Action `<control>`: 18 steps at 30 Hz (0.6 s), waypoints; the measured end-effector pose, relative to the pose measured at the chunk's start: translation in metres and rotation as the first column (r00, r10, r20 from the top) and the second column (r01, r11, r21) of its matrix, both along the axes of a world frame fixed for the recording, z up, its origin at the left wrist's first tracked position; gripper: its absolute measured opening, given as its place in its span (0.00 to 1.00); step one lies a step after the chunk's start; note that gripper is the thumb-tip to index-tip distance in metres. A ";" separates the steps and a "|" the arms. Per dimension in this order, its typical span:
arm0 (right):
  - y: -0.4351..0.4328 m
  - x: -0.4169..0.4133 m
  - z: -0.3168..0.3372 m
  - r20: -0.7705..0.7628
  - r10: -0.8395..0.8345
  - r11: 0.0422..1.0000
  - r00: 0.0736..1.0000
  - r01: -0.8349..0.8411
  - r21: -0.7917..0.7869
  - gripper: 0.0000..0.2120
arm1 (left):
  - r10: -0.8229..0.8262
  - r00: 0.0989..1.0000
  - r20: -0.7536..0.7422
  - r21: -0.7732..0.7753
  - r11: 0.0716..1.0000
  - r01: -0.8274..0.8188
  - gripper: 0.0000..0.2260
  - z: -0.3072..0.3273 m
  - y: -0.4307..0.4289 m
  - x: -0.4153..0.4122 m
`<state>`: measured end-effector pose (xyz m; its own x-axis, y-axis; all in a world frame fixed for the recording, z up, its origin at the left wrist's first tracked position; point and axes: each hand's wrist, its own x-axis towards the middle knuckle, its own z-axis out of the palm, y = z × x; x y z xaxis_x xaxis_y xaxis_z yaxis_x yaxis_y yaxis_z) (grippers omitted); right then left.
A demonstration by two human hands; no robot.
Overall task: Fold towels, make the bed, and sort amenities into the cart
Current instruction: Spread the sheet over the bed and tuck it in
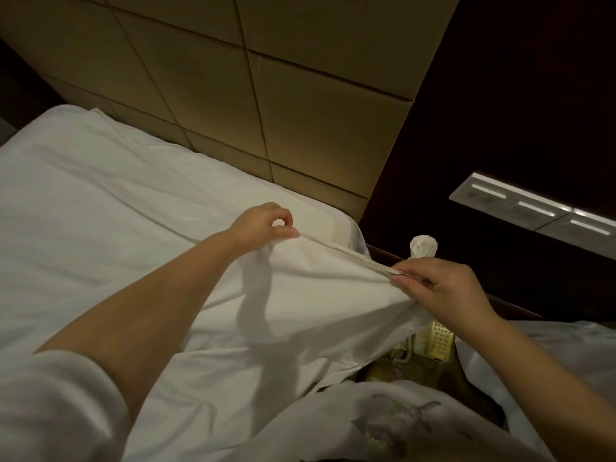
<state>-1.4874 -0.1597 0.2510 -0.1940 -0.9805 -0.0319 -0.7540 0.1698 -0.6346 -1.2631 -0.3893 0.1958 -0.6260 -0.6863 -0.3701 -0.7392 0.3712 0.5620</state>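
My left hand point(263, 226) pinches the hem point(346, 253) of the white sheet point(316, 288) between thumb and forefinger, which close into a small ring; my other fingers are curled in behind them. My right hand point(440, 288) grips the same hem further along, thumb on top and fingertips point(405, 278) curled under it, with a bunch of cloth gathered in the palm. The hem runs taut in a straight line from one hand to the other, lifted off the bed point(100, 201), and the rest of the sheet hangs down from it towards me in soft folds. My left forearm casts a shadow on the cloth.

The bed is covered in white linen and meets a padded tan headboard point(300, 111) made of square panels. To my right, past the lifted corner, a pale telephone point(440, 341) with a keypad sits on the dark bedside table point(383, 251). A small white thing point(423, 245) stands just behind my right hand; I cannot tell what it is. A silver switch panel point(533, 210) is set in the dark wall. More white cloth point(566, 345) lies under my right forearm.
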 end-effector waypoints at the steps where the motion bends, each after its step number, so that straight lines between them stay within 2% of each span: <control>1: 0.002 0.000 -0.002 0.000 -0.010 1.000 1.000 0.010 -0.005 0.09 | 0.019 0.999 -0.039 0.043 0.999 -0.017 0.08 -0.001 0.001 0.001; 4: 0.007 -0.001 -0.006 0.009 -0.056 0.998 0.998 0.056 0.007 0.10 | 0.105 0.978 -0.179 0.250 0.967 -0.058 0.11 0.003 0.003 0.000; 7: 0.008 0.000 -0.007 -0.005 -0.073 0.997 0.997 0.073 0.004 0.09 | -0.021 0.988 -0.154 0.395 0.915 0.081 0.08 0.011 0.006 -0.010; 9: 0.008 0.002 -0.006 -0.006 -0.072 0.997 0.997 0.072 -0.008 0.09 | -0.158 0.981 -0.108 0.421 0.887 0.189 0.09 0.013 0.011 -0.018; 11: 0.008 0.006 -0.006 -0.013 -0.066 0.998 0.998 0.065 -0.023 0.09 | -0.224 0.970 -0.089 0.429 0.870 0.241 0.10 0.010 0.014 -0.024; 15: 0.009 0.014 -0.005 -0.011 -0.060 0.997 0.998 0.060 -0.046 0.09 | -0.160 0.973 -0.165 0.526 0.820 0.225 0.16 0.005 0.006 -0.023; 18: 0.010 0.018 -0.002 -0.034 -0.043 0.998 0.998 0.041 -0.052 0.16 | -0.154 0.972 -0.180 0.590 0.773 0.232 0.15 0.008 -0.004 -0.015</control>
